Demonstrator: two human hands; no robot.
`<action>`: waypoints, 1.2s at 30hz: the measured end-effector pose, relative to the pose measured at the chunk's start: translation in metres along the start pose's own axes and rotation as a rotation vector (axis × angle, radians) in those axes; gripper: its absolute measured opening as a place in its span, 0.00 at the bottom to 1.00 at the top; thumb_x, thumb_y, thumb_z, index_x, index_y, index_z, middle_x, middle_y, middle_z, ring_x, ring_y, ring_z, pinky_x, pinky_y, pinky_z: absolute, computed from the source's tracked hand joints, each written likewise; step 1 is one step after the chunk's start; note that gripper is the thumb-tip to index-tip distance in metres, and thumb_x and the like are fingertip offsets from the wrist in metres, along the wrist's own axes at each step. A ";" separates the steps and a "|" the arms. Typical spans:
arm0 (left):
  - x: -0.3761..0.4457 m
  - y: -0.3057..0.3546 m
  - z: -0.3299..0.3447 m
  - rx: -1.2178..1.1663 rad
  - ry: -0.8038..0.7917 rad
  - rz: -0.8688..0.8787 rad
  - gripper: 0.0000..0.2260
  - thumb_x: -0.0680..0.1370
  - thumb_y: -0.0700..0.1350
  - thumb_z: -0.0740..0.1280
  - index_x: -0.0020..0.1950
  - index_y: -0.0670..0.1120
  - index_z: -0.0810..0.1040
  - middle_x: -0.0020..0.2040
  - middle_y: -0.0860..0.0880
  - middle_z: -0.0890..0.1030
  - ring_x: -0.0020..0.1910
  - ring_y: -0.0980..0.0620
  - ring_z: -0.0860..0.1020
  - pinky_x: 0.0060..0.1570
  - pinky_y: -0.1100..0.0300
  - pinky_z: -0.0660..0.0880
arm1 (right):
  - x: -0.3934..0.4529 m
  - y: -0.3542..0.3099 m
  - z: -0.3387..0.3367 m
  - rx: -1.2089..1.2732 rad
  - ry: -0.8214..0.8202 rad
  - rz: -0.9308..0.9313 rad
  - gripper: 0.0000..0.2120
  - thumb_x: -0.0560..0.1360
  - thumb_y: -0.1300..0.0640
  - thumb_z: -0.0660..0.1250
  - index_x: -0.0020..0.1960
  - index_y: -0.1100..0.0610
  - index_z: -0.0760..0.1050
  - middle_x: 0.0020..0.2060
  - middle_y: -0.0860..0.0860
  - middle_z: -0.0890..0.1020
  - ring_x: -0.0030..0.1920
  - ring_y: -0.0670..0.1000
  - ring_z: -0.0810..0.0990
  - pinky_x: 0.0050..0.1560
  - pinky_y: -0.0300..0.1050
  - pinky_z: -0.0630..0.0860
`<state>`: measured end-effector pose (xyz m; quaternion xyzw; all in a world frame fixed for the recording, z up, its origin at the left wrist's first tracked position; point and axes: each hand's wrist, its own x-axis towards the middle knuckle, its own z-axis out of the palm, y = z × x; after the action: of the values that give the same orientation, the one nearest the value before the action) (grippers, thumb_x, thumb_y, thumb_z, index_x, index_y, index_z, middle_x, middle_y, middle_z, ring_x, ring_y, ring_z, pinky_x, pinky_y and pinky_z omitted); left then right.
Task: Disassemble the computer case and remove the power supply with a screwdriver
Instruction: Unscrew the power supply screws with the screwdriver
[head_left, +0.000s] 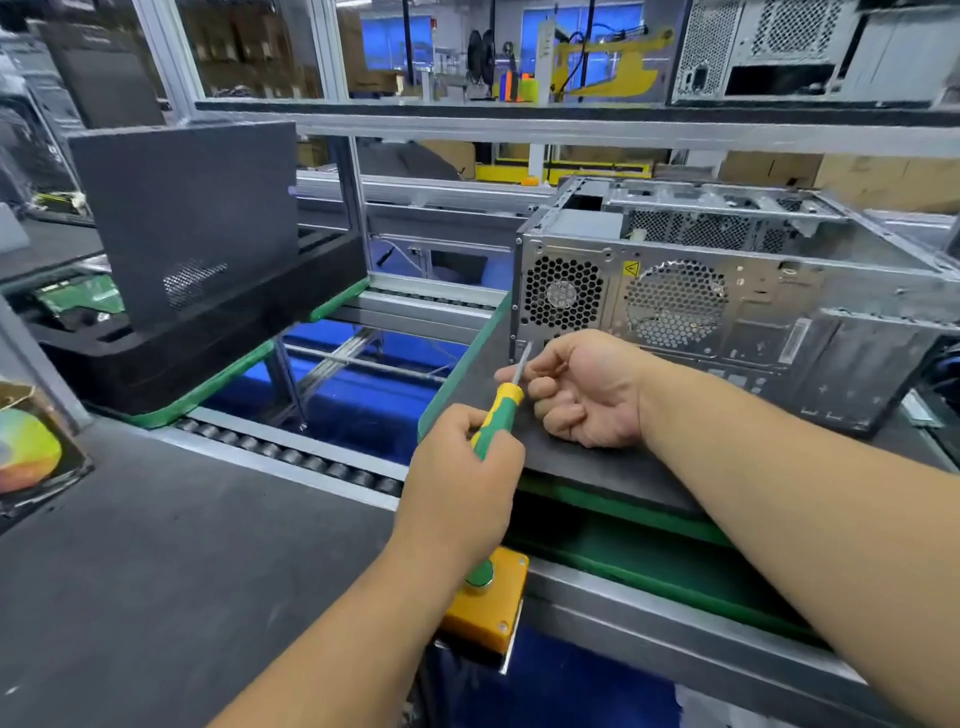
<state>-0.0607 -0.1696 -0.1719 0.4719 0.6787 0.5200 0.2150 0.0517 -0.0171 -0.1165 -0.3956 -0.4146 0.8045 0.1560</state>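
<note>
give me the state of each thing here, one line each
bare metal computer case: side panel off, lying on grey mat
green and yellow screwdriver: tip at case's rear lower corner
left hand: grips screwdriver handle
right hand: fingers steady the shaft

Hands (519, 415) on screwdriver (498, 410) by case (727, 291)

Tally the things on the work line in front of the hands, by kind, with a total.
Computer case: 1
Screwdriver: 1
Black side panel: 1
Yellow button box: 1
Green-edged pallets: 2
Total: 6
</note>
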 end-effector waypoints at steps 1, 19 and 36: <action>0.000 -0.003 0.000 0.033 0.006 0.001 0.08 0.71 0.56 0.60 0.45 0.57 0.74 0.32 0.57 0.78 0.28 0.58 0.73 0.29 0.59 0.68 | 0.002 -0.001 0.000 -0.014 0.008 0.009 0.15 0.81 0.61 0.55 0.58 0.62 0.79 0.31 0.48 0.63 0.27 0.44 0.51 0.22 0.34 0.51; 0.003 0.003 -0.014 0.353 0.065 0.140 0.12 0.75 0.61 0.64 0.56 0.62 0.74 0.36 0.57 0.78 0.35 0.58 0.77 0.33 0.59 0.72 | 0.009 -0.006 0.010 -0.057 0.079 0.061 0.11 0.87 0.56 0.57 0.61 0.56 0.77 0.27 0.47 0.63 0.21 0.43 0.56 0.18 0.33 0.55; 0.014 -0.001 -0.013 -0.113 -0.017 -0.021 0.10 0.80 0.54 0.60 0.44 0.51 0.74 0.31 0.54 0.72 0.31 0.50 0.70 0.30 0.48 0.72 | 0.018 -0.006 0.012 -0.016 0.087 0.022 0.14 0.88 0.56 0.53 0.54 0.59 0.77 0.29 0.46 0.63 0.22 0.42 0.55 0.21 0.32 0.52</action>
<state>-0.0779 -0.1642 -0.1655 0.4563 0.6512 0.5514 0.2524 0.0306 -0.0093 -0.1169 -0.4359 -0.4094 0.7850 0.1619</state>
